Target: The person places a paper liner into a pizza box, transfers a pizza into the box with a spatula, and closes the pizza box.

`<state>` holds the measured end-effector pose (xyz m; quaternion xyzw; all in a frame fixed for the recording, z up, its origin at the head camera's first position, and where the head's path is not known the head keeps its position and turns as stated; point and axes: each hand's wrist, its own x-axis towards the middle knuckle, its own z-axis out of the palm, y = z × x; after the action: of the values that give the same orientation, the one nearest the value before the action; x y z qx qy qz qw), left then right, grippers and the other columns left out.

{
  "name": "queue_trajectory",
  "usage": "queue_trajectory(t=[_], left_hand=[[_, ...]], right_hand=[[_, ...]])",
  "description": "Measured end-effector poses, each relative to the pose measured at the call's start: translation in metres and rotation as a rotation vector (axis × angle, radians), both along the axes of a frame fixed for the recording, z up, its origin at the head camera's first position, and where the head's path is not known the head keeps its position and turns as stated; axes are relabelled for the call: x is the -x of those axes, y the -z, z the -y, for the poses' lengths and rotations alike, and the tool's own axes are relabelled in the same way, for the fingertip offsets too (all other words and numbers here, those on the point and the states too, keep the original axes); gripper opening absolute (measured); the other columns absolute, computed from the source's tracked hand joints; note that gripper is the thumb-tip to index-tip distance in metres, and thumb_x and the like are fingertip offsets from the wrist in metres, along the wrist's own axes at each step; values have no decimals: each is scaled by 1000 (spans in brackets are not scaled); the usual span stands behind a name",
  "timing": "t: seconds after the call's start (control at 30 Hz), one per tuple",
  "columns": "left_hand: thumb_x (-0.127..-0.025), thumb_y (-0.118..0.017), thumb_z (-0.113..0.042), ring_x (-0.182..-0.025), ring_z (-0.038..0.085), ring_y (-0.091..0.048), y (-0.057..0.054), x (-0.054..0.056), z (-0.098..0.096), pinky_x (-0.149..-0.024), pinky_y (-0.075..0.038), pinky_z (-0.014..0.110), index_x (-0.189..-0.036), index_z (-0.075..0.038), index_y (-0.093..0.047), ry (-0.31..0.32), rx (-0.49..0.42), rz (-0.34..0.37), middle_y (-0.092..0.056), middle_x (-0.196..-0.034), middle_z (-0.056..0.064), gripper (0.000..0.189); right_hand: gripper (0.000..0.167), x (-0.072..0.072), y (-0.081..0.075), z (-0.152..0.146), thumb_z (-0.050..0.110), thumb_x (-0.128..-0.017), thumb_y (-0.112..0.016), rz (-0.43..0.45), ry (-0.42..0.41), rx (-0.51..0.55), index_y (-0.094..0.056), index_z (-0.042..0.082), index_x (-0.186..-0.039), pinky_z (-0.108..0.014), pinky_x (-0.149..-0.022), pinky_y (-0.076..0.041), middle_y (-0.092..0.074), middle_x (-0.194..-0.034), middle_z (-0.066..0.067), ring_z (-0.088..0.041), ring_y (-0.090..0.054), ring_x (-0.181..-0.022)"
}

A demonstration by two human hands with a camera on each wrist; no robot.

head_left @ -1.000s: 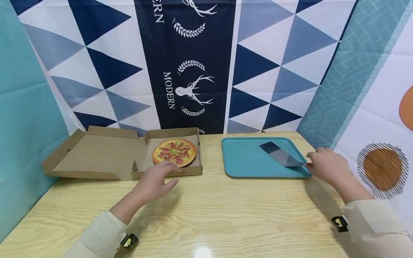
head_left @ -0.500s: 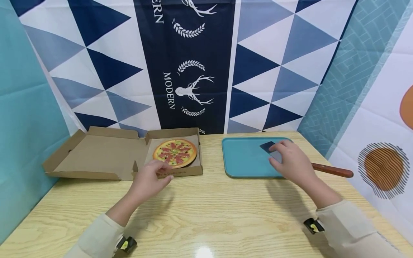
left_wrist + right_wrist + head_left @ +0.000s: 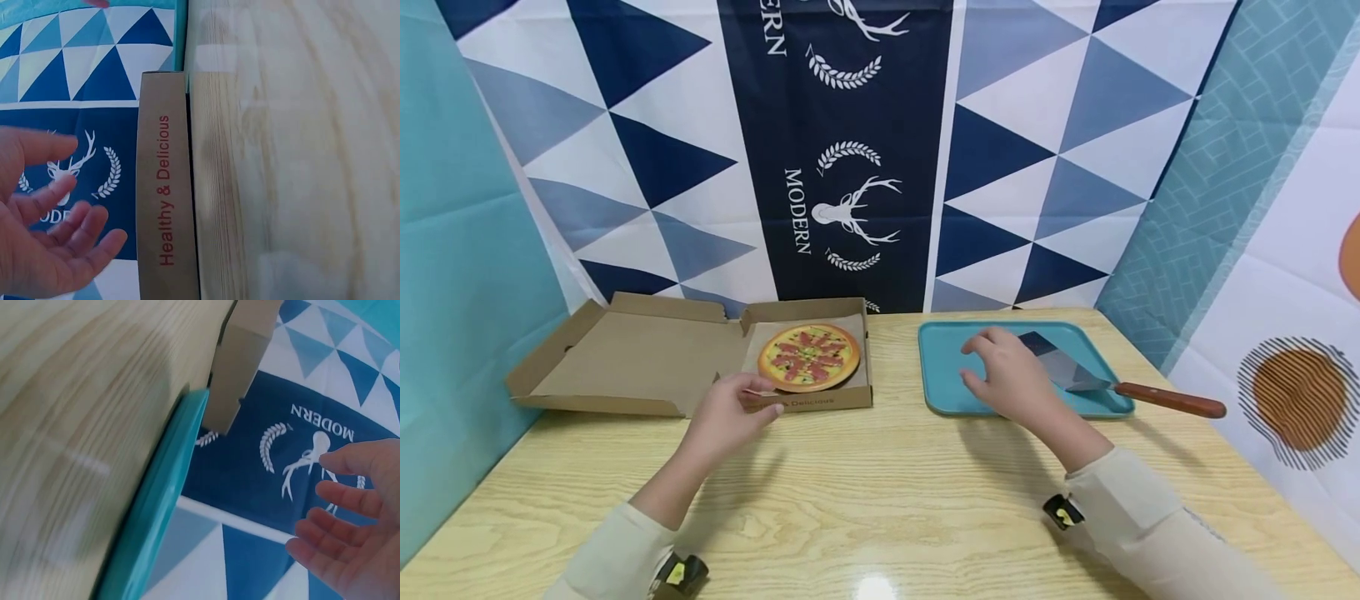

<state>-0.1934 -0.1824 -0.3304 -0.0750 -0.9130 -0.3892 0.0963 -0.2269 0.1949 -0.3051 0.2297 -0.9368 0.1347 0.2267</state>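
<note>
A pizza (image 3: 809,358) with red toppings lies in the right half of an unfolded cardboard pizza box (image 3: 640,354), whose lid is laid out to the left. My left hand (image 3: 727,417) hovers at the front edge of the box, fingers loosely bent and holding nothing; the box's front wall (image 3: 165,187) shows beside it in the left wrist view. Over the front left of a teal tray (image 3: 936,367) my right hand (image 3: 1011,375) is in the air, empty, with relaxed fingers. A spatula (image 3: 1071,371) with a wooden handle lies across the tray, its handle jutting past the right edge.
Both box and tray stand at the back of a light wooden table (image 3: 865,483), with a gap of bare wood between them. Behind rises a patterned cloth (image 3: 850,125); more cloth hangs at the left and right sides.
My right hand has moved left, away from the spatula's handle and across the tray. The left hand has drawn slightly left and back from the pizza. The spatula lies on the tray.
</note>
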Motion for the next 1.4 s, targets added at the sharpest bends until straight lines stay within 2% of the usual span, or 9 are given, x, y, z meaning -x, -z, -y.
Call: queue_trajectory(t=[0.13, 0.27, 0.47, 0.67, 0.9, 1.03, 1.2, 1.3, 1.4], left_hand=[[-91, -70, -18, -104, 30, -59, -3, -1, 6, -79, -54, 36, -114, 2, -62, -77, -146, 130, -61, -114, 16, 31], [-95, -64, -18, -113, 31, -53, -4, 0, 12, -88, -51, 35, -126, 5, -54, -97, -309, 241, -52, -129, 21, 40], [-98, -58, -14, -120, 32, -45, 0, 2, 19, -103, -43, 45, -144, 9, -33, -86, -515, 312, -39, -138, 25, 57], [-99, -57, -16, -129, 35, -39, 4, -1, 26, -107, -39, 45, -147, 8, -24, -113, -624, 354, -33, -141, 22, 63], [-99, -57, -25, -131, 37, -35, 8, 1, 35, -107, -40, 43, -149, 9, -19, -132, -703, 374, -28, -146, 24, 72], [-100, -57, -29, -132, 34, -36, 9, 0, 43, -105, -41, 40, -150, 7, -18, -176, -758, 404, -30, -145, 20, 73], [-100, -56, -26, -125, 24, -38, 10, -2, 52, -99, -47, 28, -152, 4, -18, -229, -852, 445, -23, -149, 16, 71], [-100, -54, -21, -116, 18, -42, 11, -4, 57, -97, -48, 25, -154, 1, -15, -258, -914, 463, -20, -147, 17, 70], [-101, -51, -16, -97, 9, -49, 11, -6, 64, -95, -48, 23, -155, -4, -1, -299, -958, 470, -24, -138, 14, 75]], right_hand=[[25, 9, 2, 13, 14, -85, -74, 40, -23, 27, -69, 1, -106, -48, -84, -51, -60, -109, -18, -35, -58, -102], [27, 17, 3, 25, 15, -84, -75, 61, -42, 45, -69, 0, -106, -47, -83, -52, -61, -109, -17, -34, -60, -99], [30, 26, 7, 43, 18, -85, -75, 135, -37, 53, -68, 1, -109, -46, -85, -52, -60, -113, -18, -33, -60, -101], [31, 33, 8, 59, 19, -86, -71, 275, -33, 105, -68, 0, -110, -41, -76, -53, -63, -114, -18, -27, -62, -89], [33, 43, 6, 72, 20, -89, -68, 524, 35, 292, -66, -1, -115, -43, -84, -52, -65, -112, -14, -31, -63, -92], [40, 53, 7, 82, 19, -90, -69, 682, 49, 429, -61, -3, -122, -40, -76, -56, -62, -112, -15, -32, -64, -84], [46, 63, 11, 94, 13, -90, -68, 838, 49, 618, -55, -5, -129, -40, -72, -59, -57, -117, -20, -31, -60, -99], [47, 66, 16, 100, 10, -91, -66, 912, 40, 701, -51, -7, -132, -40, -74, -59, -54, -118, -21, -35, -58, -104], [50, 68, 20, 105, 9, -91, -65, 965, 43, 755, -47, -6, -135, -40, -74, -59, -54, -113, -20, -33, -58, -100]])
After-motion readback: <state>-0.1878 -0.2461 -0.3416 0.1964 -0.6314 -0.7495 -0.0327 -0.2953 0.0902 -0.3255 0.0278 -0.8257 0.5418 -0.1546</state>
